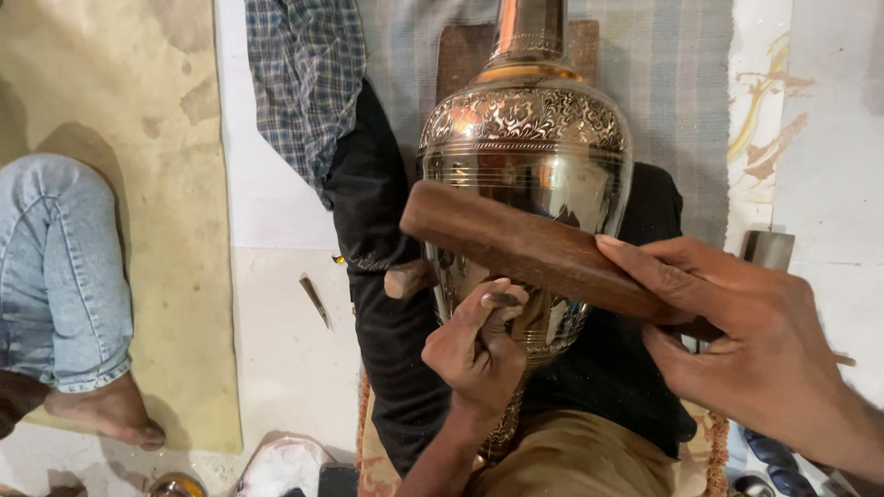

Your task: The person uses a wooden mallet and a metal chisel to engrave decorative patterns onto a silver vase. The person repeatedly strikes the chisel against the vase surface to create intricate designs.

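On the person's lap, over a black cloth (387, 212), lies one big shiny metal vase (527, 156); what is inside cannot be seen. Left hand (474, 354) fingers pinch one small chisel (500, 299) against the vase. Right hand (755, 340) fingers wrap one wooden block (516, 247) above it.

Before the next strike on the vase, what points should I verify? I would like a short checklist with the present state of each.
1. Left hand grips the small chisel: ok.
2. Chisel tip rests on the metal vase: cannot tell, fingers hide the tip.
3. Right hand holds the wooden mallet block firmly: ok.
4. Block is raised above the chisel: ok.
5. Vase lies steady on the dark cloth: ok, seemingly.
6. The other person's bare foot is away from the work: ok.
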